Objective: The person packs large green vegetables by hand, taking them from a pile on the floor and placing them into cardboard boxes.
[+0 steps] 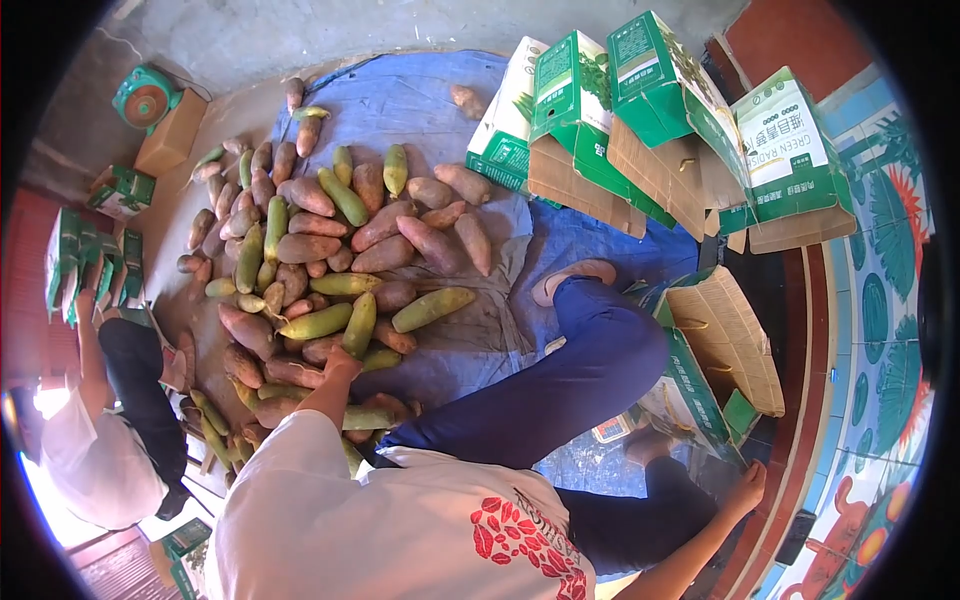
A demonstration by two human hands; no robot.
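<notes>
My left hand point(345, 364) reaches into the pile, its fingers closed around the lower end of a green radish point(361, 322). More green radishes point(320, 322) and thick reddish-skinned roots point(430, 245) lie around it on the floor and sheet. Down at the right, my right hand point(750, 487) has its fingers curled on the edge of an open green carton point(697, 385). The carton stands tilted beside my leg, its brown cardboard flaps point(730, 335) spread. Its inside is mostly hidden.
Several open green-and-white cartons point(575, 85) stand at the top right on the blue sheet point(420, 100). A co-worker in a white shirt point(100, 465) sits at the left near more cartons point(90, 260). A green fan point(145, 98) rests by a brown box. A painted tiled wall point(880, 300) borders the right.
</notes>
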